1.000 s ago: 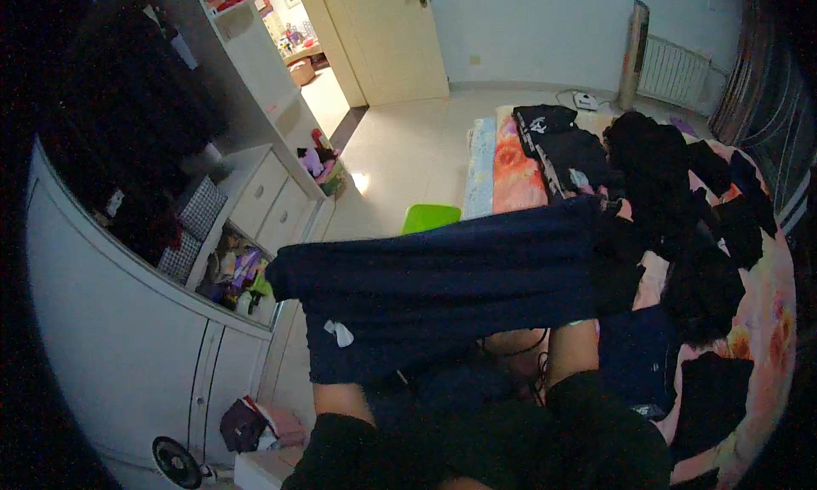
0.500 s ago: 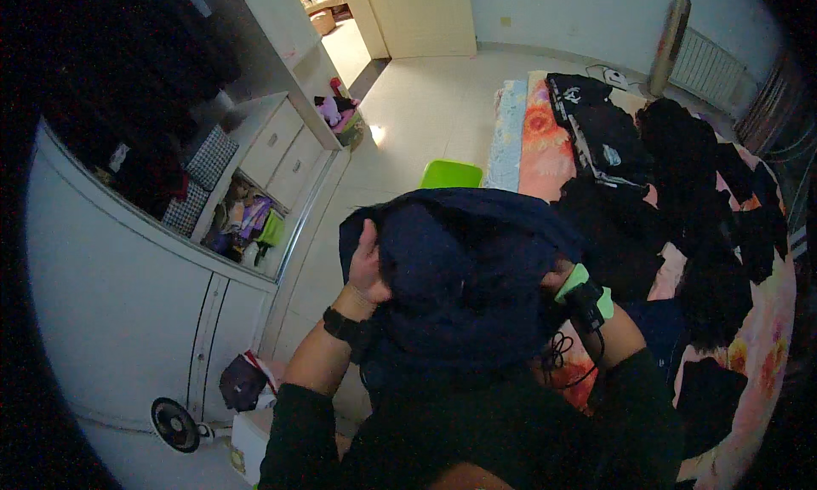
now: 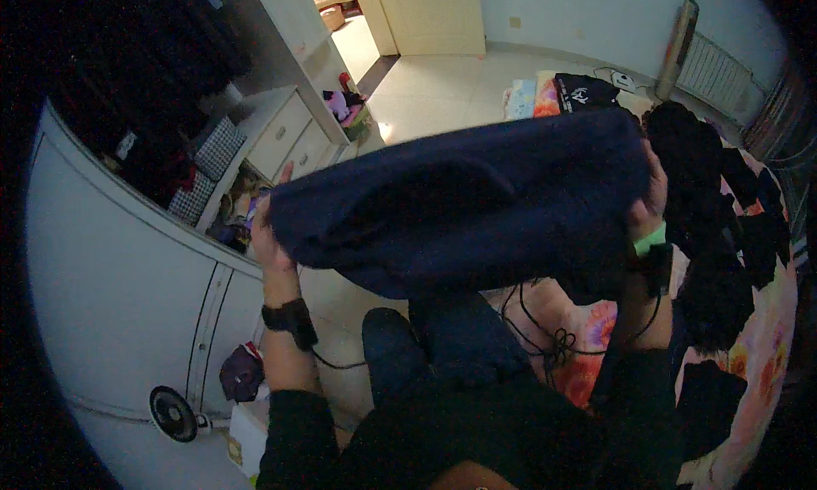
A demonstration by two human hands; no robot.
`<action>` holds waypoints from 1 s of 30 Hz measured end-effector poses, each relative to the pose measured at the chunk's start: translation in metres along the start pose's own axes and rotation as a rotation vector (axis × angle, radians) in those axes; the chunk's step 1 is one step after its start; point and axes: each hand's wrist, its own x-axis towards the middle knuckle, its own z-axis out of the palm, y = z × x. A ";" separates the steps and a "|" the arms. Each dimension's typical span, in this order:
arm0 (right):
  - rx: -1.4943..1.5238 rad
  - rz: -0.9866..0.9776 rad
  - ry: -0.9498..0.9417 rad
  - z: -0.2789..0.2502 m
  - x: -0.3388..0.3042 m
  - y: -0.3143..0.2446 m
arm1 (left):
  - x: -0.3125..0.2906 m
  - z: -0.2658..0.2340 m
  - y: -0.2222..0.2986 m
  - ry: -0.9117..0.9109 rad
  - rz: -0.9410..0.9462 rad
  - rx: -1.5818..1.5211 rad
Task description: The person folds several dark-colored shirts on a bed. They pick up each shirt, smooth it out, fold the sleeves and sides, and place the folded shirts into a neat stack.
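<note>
Both forearms reach forward and spread wide, dark sleeves [image 3: 298,430] up near the elbows. Black strap [image 3: 292,321] on the left wrist, another [image 3: 657,273] on the right; thin cable [image 3: 562,341] looped loosely between lap and bed. Left hand [image 3: 272,239] grasps the left end of the navy cloth [image 3: 477,205]; right hand [image 3: 651,188] grips the right end, a bit farther out. Some fingers go behind the fabric, can't see those.

Cloth is in the air over the knees [image 3: 451,337], between wardrobe and bed. Edges: white wardrobe door [image 3: 128,311] close on the left hand's side, bed [image 3: 587,379] with floral sheet on the right. Fan [image 3: 174,413] and white box [image 3: 247,439] low left, clear of the cloth.

Cloth itself: plain, stretched into a wide band, right end higher from here; far edge fairly straight, near edge sagging at left, dark curved fold mid-span.

Black clothes [image 3: 711,311] heaped on the bed near the right hand. Past the cloth: pale drawers [image 3: 285,137], open floor [image 3: 434,85], then door [image 3: 434,13] and radiator [image 3: 715,77].
</note>
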 end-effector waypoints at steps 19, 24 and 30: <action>-1.461 1.057 -0.451 -0.111 -0.119 0.014 | -0.229 -0.043 0.003 0.057 -0.989 1.332; -1.125 0.993 -0.268 -0.154 -0.186 0.015 | -0.303 -0.065 -0.027 0.537 -0.788 1.144; -0.907 0.954 -0.010 -0.197 -0.208 0.005 | -0.357 -0.099 -0.035 0.811 -0.992 1.174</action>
